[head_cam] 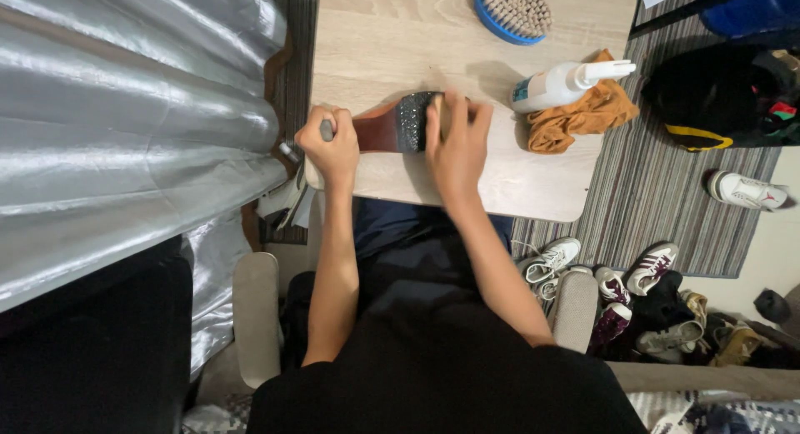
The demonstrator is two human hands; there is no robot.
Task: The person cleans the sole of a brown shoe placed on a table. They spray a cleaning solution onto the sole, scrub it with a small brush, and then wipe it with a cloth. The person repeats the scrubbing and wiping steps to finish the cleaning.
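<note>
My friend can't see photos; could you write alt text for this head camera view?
A person's left hand grips a dark shoe on a wooden table while the right hand presses its toe. Nearby lie a blue brush, white spray bottle and orange cloth.

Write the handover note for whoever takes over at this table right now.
Left hand: grips the heel end of the reddish-brown shoe at the light wooden table's near edge.
Right hand: presses a pale brush, mostly hidden, on the shoe's dark toe.
Nearby: white spray bottle on an orange cloth; blue round brush at the far edge.
Done: cannot tell.
Left: cannot tell.
</note>
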